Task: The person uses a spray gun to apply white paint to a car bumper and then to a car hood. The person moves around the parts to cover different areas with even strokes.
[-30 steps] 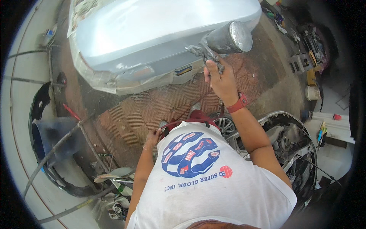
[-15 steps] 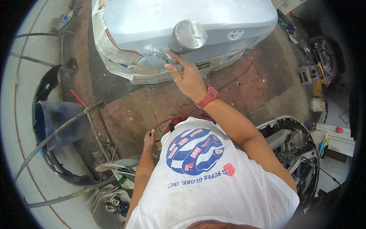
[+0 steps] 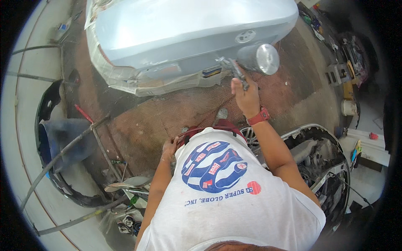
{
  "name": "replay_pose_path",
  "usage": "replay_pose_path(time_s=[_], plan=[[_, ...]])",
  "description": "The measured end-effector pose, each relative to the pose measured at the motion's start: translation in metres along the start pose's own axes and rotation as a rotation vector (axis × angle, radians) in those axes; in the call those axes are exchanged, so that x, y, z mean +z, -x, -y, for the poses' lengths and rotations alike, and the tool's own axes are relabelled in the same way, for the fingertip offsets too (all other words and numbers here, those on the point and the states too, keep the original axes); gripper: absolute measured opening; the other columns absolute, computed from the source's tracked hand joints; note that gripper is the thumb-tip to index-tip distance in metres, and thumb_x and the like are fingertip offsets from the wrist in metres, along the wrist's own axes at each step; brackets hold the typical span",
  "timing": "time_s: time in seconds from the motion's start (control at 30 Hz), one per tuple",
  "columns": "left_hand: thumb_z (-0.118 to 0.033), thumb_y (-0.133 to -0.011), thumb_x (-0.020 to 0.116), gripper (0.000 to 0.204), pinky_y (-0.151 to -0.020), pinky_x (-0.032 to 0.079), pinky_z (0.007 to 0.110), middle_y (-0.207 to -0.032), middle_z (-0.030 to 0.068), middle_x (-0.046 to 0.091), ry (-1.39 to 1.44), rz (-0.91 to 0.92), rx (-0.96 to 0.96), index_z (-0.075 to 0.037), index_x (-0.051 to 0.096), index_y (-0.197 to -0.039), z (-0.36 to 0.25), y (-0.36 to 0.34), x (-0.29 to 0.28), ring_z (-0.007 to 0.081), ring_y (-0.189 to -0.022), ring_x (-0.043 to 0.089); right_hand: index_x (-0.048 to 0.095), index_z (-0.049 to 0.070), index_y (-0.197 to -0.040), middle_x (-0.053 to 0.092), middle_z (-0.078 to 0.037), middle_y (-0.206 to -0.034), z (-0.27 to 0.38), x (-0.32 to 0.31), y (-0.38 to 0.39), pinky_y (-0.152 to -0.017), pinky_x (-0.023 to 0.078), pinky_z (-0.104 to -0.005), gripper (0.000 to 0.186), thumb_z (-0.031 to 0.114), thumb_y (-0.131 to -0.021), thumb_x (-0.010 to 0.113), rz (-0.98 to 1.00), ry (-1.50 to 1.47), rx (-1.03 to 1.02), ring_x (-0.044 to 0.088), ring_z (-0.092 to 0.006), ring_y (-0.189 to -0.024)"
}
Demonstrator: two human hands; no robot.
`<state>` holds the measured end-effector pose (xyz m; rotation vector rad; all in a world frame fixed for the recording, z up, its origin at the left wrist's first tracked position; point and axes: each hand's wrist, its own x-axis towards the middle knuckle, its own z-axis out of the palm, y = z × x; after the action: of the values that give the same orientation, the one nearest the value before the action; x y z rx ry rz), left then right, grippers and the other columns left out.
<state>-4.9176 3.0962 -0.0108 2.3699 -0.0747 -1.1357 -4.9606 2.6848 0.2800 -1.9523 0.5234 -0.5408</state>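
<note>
In my right hand [image 3: 248, 98], raised in front of me, is a grey spray gun [image 3: 235, 73] with a large round cup [image 3: 267, 59]. My fingers are wrapped round its handle. The gun points toward the lower rear of a light blue-grey car body [image 3: 167, 46], a gap away from the surface. A round emblem [image 3: 245, 36] shows on the car, and masking paper [image 3: 113, 75] covers its lower edge. Down at my left hip, my left hand [image 3: 169, 148] is closed round a thin red hose [image 3: 184, 137] that curves toward my waist; its fingers are partly hidden.
Metal pipe stands [image 3: 58, 157] and a dark bumper [image 3: 42, 104] are on the left beside a blue drum [image 3: 71, 138]. A car front part [image 3: 322, 163] lies close on my right. Blocks [image 3: 335, 74] and a white bucket [image 3: 348, 108] stand farther right.
My right hand has swung the spray gun right and nearer to me, from the car's middle to below the emblem. The left hand has shifted slightly toward my body.
</note>
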Motion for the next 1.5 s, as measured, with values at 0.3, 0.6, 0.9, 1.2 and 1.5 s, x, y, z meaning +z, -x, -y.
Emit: replay_pose_path(time_s=[0.3, 0.6, 0.9, 1.2, 1.5], plan=[[-0.061, -0.103, 0.061, 0.073, -0.111, 0.049, 0.049, -0.133, 0.0318, 0.070, -0.113, 0.012, 0.180, 0.006, 0.071, -0.129, -0.110, -0.013, 0.008, 0.0466, -0.128, 0.065, 0.063, 0.004, -0.093, 0.063, -0.001, -0.072, -0.057, -0.109, -0.028, -0.055, 0.045, -0.0259, 0.047, 0.044, -0.115, 0.053, -0.251, -0.069, 0.031, 0.059, -0.0082, -0.061], [-0.061, -0.103, 0.059, 0.074, -0.110, 0.050, 0.050, -0.131, 0.0325, 0.070, -0.112, 0.025, 0.203, 0.007, 0.071, -0.130, -0.149, -0.017, 0.010, 0.0460, -0.126, 0.066, 0.065, 0.005, -0.093, 0.064, -0.002, -0.069, -0.084, -0.152, -0.056, -0.052, 0.045, -0.0270, 0.050, 0.048, -0.115, 0.051, -0.469, 0.088, 0.074, 0.059, -0.0098, -0.056], [-0.069, -0.104, 0.051, 0.077, -0.123, 0.036, 0.054, -0.148, 0.0281, 0.061, -0.246, -0.094, -0.056, -0.005, 0.065, -0.145, -0.048, -0.021, 0.026, 0.0483, -0.143, 0.050, 0.066, 0.007, -0.139, 0.066, -0.005, -0.076, -0.063, -0.058, -0.004, -0.063, 0.050, -0.0318, 0.044, 0.042, -0.112, 0.059, -0.118, 0.018, 0.096, 0.062, -0.0149, -0.065], [-0.070, -0.106, 0.045, 0.077, -0.123, 0.035, 0.057, -0.156, 0.0244, 0.054, -0.183, -0.146, -0.243, -0.009, 0.058, -0.151, 0.067, 0.002, 0.006, 0.0485, -0.148, 0.043, 0.058, 0.014, -0.156, 0.074, -0.028, -0.120, 0.009, 0.091, 0.010, -0.088, 0.058, -0.0529, 0.063, 0.051, -0.106, 0.065, 0.085, 0.022, -0.314, 0.072, -0.0484, -0.105], [-0.073, -0.106, 0.040, 0.079, -0.122, 0.035, 0.056, -0.151, 0.0263, 0.058, -0.013, -0.109, -0.366, -0.008, 0.063, -0.145, 0.152, 0.022, -0.021, 0.0457, -0.144, 0.050, 0.061, 0.013, -0.152, 0.076, -0.025, -0.114, 0.029, 0.204, 0.023, -0.085, 0.058, -0.0522, 0.064, 0.056, -0.105, 0.063, 0.197, 0.087, -0.307, 0.072, -0.0466, -0.101]])
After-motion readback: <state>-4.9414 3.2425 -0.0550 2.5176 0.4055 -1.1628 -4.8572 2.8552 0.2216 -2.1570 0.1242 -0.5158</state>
